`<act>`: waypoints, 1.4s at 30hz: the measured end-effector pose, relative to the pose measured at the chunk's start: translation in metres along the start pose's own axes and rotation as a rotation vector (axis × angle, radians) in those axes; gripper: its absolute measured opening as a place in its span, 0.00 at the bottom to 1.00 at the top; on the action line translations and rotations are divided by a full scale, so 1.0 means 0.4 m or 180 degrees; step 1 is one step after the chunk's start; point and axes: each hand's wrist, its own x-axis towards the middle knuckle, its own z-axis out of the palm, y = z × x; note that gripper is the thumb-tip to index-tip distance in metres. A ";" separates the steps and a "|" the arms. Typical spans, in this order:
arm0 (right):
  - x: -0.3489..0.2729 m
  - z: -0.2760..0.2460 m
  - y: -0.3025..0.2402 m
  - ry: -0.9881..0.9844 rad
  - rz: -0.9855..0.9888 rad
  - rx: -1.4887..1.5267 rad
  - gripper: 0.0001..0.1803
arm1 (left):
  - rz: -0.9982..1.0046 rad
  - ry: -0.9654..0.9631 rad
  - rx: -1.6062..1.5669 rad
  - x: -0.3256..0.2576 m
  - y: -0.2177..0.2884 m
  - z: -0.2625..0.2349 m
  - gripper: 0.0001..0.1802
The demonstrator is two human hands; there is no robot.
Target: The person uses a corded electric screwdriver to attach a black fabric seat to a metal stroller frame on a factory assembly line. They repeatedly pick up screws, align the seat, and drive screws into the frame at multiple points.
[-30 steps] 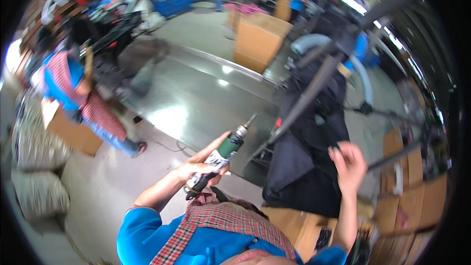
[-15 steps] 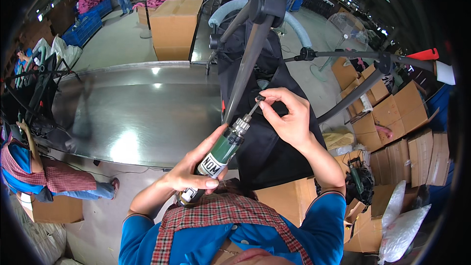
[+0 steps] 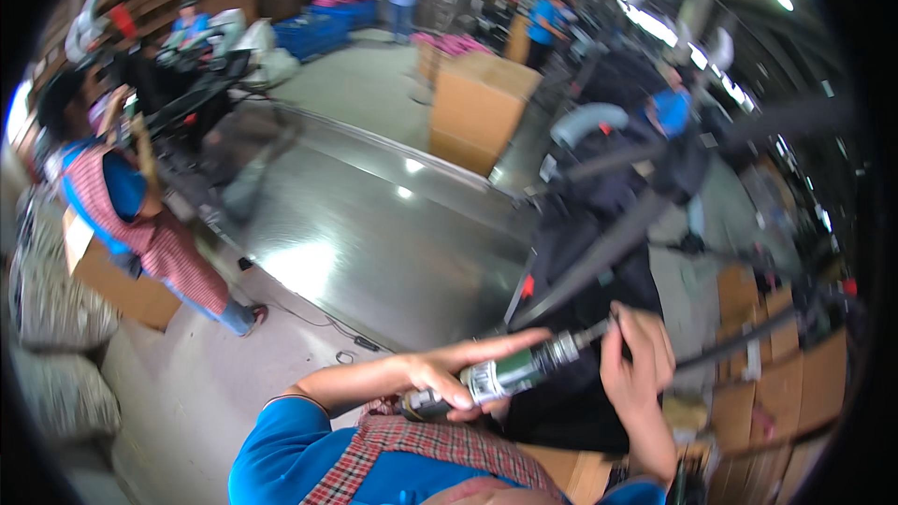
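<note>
My left hand [image 3: 438,376] is wrapped round a green power screwdriver [image 3: 526,367] with a pale label and a metal collar. Its thin bit points up and right, toward my right hand [image 3: 639,355]. There the fingertips pinch a small dark piece [image 3: 614,314] at the end of the bit; blur hides what kind it is. Beyond both hands stands a black fabric article [image 3: 589,266] with thick dark tubes [image 3: 608,243] crossing over it and a small red tab [image 3: 528,286] at its side.
A shiny metal table [image 3: 374,215] stretches to the left, with a large cardboard box [image 3: 479,108] past its far edge. Open cartons [image 3: 786,374] stand at the right. A co-worker in a checked apron [image 3: 140,187] stands at the left, with a cable [image 3: 318,318] on the floor nearby.
The whole view has swung leftward and up, bringing the co-worker and far hall further in. The screwdriver lies flatter now; my right fingers remain at its tip.
</note>
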 end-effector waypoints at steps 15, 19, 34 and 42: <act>-0.284 0.305 0.664 -0.1119 0.4253 0.1920 0.26 | 0.1070 -0.0454 -0.0194 -0.009 -0.024 0.012 0.73; -0.241 0.327 0.712 -0.1215 0.4349 0.3408 0.13 | 0.1183 -0.0338 -0.0118 -0.045 -0.016 0.014 0.72; 0.270 -0.179 0.641 -0.3450 0.2503 0.0396 0.35 | 0.1338 -0.0187 0.0047 -0.082 0.002 0.004 0.69; 0.430 -0.175 0.608 -0.1973 0.1836 0.0987 0.08 | 0.1282 -0.0241 -0.0077 -0.064 0.002 -0.024 0.70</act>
